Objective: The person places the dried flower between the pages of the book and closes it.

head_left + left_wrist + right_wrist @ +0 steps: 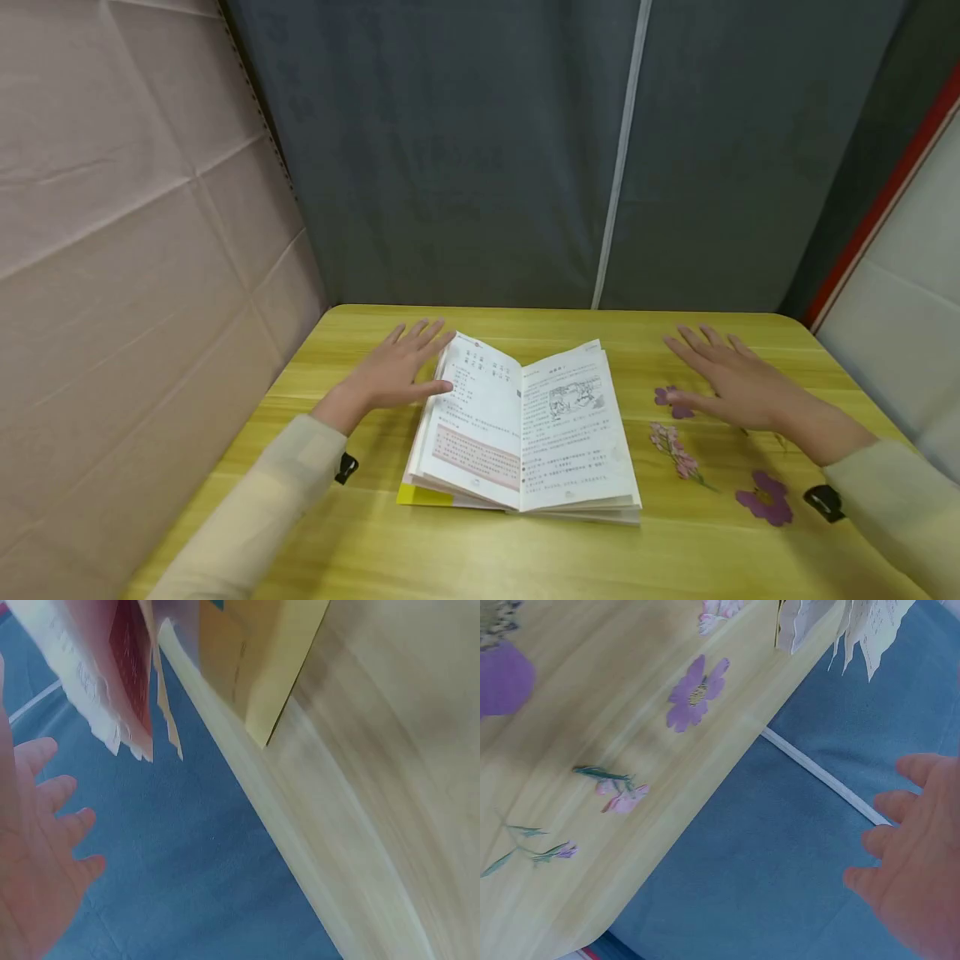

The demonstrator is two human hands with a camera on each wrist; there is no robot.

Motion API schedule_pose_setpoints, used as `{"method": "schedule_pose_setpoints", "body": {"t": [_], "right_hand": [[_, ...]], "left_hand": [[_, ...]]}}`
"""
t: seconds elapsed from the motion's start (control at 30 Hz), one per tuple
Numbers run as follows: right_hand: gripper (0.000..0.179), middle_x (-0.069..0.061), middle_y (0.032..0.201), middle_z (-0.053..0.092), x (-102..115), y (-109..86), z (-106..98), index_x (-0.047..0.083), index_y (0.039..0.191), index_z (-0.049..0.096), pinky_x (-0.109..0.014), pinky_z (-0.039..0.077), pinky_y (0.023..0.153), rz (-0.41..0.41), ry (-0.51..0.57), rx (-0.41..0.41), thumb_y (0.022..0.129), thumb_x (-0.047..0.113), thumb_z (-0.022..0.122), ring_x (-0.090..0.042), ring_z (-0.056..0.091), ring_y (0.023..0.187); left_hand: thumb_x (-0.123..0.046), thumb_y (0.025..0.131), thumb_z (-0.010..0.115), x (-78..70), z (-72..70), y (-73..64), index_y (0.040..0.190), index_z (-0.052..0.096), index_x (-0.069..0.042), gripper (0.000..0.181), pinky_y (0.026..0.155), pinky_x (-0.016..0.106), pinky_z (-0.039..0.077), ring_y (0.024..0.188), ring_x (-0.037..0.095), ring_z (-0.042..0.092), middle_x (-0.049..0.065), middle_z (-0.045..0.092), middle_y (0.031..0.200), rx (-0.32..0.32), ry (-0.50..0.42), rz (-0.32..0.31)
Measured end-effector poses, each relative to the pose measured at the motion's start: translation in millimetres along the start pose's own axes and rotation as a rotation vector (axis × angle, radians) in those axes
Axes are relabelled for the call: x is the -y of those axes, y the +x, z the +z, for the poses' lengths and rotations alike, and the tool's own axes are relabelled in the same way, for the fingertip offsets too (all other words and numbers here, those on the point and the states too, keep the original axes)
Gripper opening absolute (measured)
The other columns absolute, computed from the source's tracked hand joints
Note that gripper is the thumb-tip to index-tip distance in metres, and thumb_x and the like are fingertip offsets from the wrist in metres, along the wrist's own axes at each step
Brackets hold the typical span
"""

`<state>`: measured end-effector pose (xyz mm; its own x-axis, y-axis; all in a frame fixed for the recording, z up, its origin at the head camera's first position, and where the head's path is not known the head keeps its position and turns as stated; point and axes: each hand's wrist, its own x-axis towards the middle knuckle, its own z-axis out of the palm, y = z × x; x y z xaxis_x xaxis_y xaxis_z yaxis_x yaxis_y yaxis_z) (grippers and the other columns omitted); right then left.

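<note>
An open book (558, 417) with printed pages lies at the middle of the table, its yellow cover (262, 667) showing under the pages. My left hand (401, 367), fingers spread, hovers at the book's left edge and overlaps it in the head view. Over the right part of the table my right hand (727, 379) is held with straight, spread fingers and nothing in it. Around and beneath it lie pressed flowers: a purple one (697, 694) by the thumb, a pink sprig (675, 450), and a larger purple bloom (765, 498) nearer the front.
The wood-grain table (360, 550) ends at a dark curtain (450, 167) behind. A pale cloth wall (135, 250) closes the left side, and a white panel with a red edge (885, 200) stands right. A small green-stemmed sprig (536, 851) lies near the table's far right.
</note>
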<state>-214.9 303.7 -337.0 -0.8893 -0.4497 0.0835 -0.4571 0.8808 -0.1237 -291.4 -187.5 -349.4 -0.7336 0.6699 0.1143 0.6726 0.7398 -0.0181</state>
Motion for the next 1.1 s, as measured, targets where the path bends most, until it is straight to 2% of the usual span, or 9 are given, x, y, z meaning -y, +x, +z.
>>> {"method": "schedule_pose_setpoints", "body": {"t": [0.47,0.6,0.7,0.77,0.83,0.87,0.97,1.07,1.1], "right_hand": [[0.079,-0.029,0.153,0.022,-11.5,-44.8,7.9,0.009,0.156,0.022,-0.051,-0.004,0.114,-0.004,0.054,-0.104,0.096,0.043,0.060,-0.051,0.017,0.139],[0.076,-0.028,0.149,0.033,-14.8,-56.2,13.1,0.010,0.153,0.030,-0.060,0.014,0.110,0.017,0.068,-0.167,0.093,0.039,0.065,-0.052,0.032,0.132],[0.074,-0.028,0.144,0.040,-16.8,-64.3,17.0,0.010,0.152,0.033,-0.066,0.035,0.093,0.041,0.078,-0.191,0.092,0.037,0.067,-0.047,0.054,0.113],[0.073,-0.028,0.140,0.046,-17.9,-70.3,20.5,0.010,0.151,0.036,-0.062,0.044,0.083,0.070,0.082,-0.211,0.091,0.036,0.068,-0.035,0.065,0.094],[0.071,-0.027,0.132,0.054,-19.4,-76.4,24.8,0.009,0.150,0.038,-0.053,0.050,0.075,0.091,0.097,-0.225,0.091,0.034,0.069,-0.020,0.065,0.069],[0.070,-0.027,0.128,0.057,-20.5,-79.4,27.1,0.008,0.148,0.040,-0.053,0.051,0.072,0.101,0.111,-0.235,0.091,0.033,0.070,-0.020,0.064,0.066],[0.063,-0.028,0.121,0.061,-23.8,-88.1,34.7,0.000,0.141,0.048,-0.052,0.052,0.069,0.135,0.158,-0.250,0.090,0.030,0.071,-0.030,0.067,0.075],[0.059,-0.030,0.123,0.059,-28.8,-95.7,42.3,-0.006,0.134,0.053,-0.057,0.050,0.071,0.163,0.207,-0.245,0.089,0.028,0.072,-0.046,0.062,0.097],[0.058,-0.028,0.123,0.060,-30.7,-98.1,45.1,-0.006,0.132,0.054,-0.054,0.052,0.071,0.173,0.216,-0.246,0.089,0.027,0.073,-0.042,0.063,0.098]], "left_hand": [[-0.068,0.092,0.043,-5.8,19.6,-12.6,0.153,0.031,-0.007,0.087,0.114,0.052,0.015,0.144,0.032,0.021,0.014,0.020,0.159,0.003,-0.044,0.063],[-0.069,0.091,0.044,-3.9,26.2,-18.5,0.152,0.033,-0.006,0.088,0.112,0.053,0.018,0.142,0.034,0.023,0.016,0.022,0.158,0.001,-0.074,0.048],[-0.071,0.090,0.045,-2.4,31.5,-23.5,0.152,0.032,-0.006,0.091,0.111,0.054,0.022,0.140,0.037,0.026,0.017,0.024,0.157,0.013,-0.085,0.032],[-0.071,0.089,0.047,-1.7,34.9,-26.4,0.152,0.031,-0.006,0.092,0.110,0.054,0.024,0.139,0.038,0.029,0.018,0.025,0.156,0.022,-0.091,0.024],[-0.072,0.088,0.048,-0.8,38.3,-28.7,0.153,0.030,-0.007,0.093,0.110,0.054,0.025,0.138,0.039,0.030,0.018,0.026,0.155,0.034,-0.089,0.014],[-0.072,0.087,0.048,-0.4,39.9,-29.7,0.153,0.029,-0.008,0.094,0.110,0.054,0.025,0.138,0.038,0.030,0.018,0.026,0.155,0.041,-0.086,0.010],[-0.073,0.087,0.048,0.2,43.6,-31.4,0.154,0.027,-0.009,0.095,0.110,0.053,0.025,0.139,0.038,0.029,0.017,0.024,0.156,0.063,-0.091,-0.007],[-0.075,0.086,0.046,0.5,46.9,-31.9,0.155,0.025,-0.010,0.097,0.110,0.053,0.026,0.139,0.038,0.028,0.018,0.024,0.156,0.085,-0.093,-0.016],[-0.075,0.086,0.045,0.7,48.2,-31.8,0.155,0.025,-0.010,0.097,0.110,0.053,0.026,0.139,0.037,0.028,0.018,0.023,0.156,0.091,-0.092,-0.017]]}}
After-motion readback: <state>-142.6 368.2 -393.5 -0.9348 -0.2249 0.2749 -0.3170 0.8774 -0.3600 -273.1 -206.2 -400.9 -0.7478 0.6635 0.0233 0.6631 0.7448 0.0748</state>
